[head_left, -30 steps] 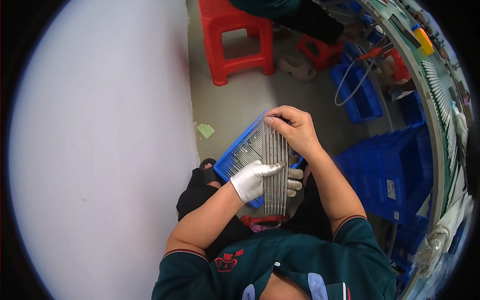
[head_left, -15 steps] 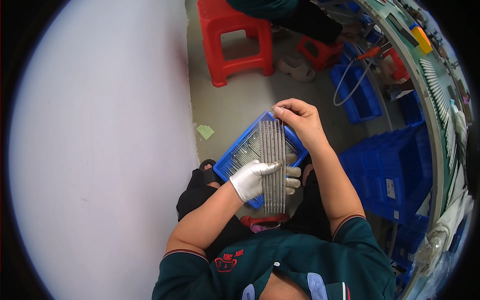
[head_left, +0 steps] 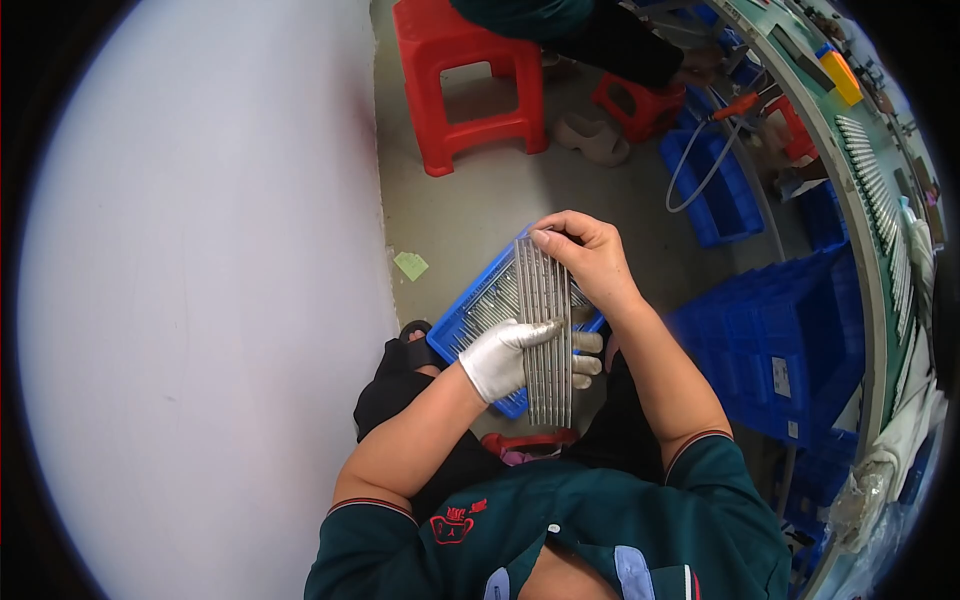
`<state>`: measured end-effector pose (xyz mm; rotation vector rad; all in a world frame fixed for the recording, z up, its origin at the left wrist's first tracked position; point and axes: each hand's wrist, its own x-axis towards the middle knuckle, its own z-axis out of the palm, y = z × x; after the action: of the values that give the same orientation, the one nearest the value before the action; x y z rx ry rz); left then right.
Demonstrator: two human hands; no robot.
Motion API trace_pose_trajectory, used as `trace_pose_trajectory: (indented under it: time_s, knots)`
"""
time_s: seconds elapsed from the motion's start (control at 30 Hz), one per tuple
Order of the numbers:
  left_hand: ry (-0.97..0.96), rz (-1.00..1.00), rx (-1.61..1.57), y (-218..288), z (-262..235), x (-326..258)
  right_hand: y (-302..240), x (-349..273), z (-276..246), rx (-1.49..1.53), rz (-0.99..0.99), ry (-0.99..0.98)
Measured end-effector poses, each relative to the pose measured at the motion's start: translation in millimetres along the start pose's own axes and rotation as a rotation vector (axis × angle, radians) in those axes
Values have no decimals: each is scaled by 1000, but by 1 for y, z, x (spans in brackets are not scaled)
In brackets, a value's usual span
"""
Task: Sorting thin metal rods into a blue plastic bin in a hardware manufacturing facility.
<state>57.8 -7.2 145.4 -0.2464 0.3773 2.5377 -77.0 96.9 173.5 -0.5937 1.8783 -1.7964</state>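
My left hand (head_left: 500,362), in a white and silver glove, is closed around a row of long, thin metal rods (head_left: 546,385). The rods lie side by side, nearly upright in the picture, with small marks or holes along them. At their far ends is my bare right hand (head_left: 585,258), thumb and forefinger pinched together. Whatever sits in that pinch is too small to make out. Under both hands, a blue plastic bin (head_left: 478,282) holds many more thin metal pieces (head_left: 490,305), partly covered by the rods and my glove.
A red stool (head_left: 470,85) stands ahead, near another person's dark-clothed leg (head_left: 620,45). On the right are stacked blue crates (head_left: 770,340) under a curved green workbench (head_left: 800,65) carrying rows of small parts (head_left: 875,190). A white wall (head_left: 220,300) runs along the left.
My right hand has shifted slightly left and nearer along the rods' far ends, still pinched. My left hand and the rods have stayed almost in place.
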Motion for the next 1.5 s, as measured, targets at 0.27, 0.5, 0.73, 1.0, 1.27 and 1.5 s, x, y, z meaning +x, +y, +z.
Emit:
trace_pose_trajectory:
  time_s: [0.27, 0.5, 0.73, 1.0, 1.27, 1.5]
  knots:
    - [4, 12, 86, 1, 1, 0, 2, 1, 2, -108, -157, 42]
    - [23, 45, 25, 0, 2, 0, 6, 11, -5, 148, -106, 113]
    - [46, 64, 13, 1, -3, -1, 7, 8, 1, 171, 18, 40]
    - [51, 62, 27, 0, 3, -2, 6, 7, 9, 18, -27, 89]
    - [45, 100, 113, 1, -1, -2, 8, 7, 12, -18, -48, 107]
    - [117, 97, 71, 2, -6, -1, 2, 9, 7, 80, -12, 97]
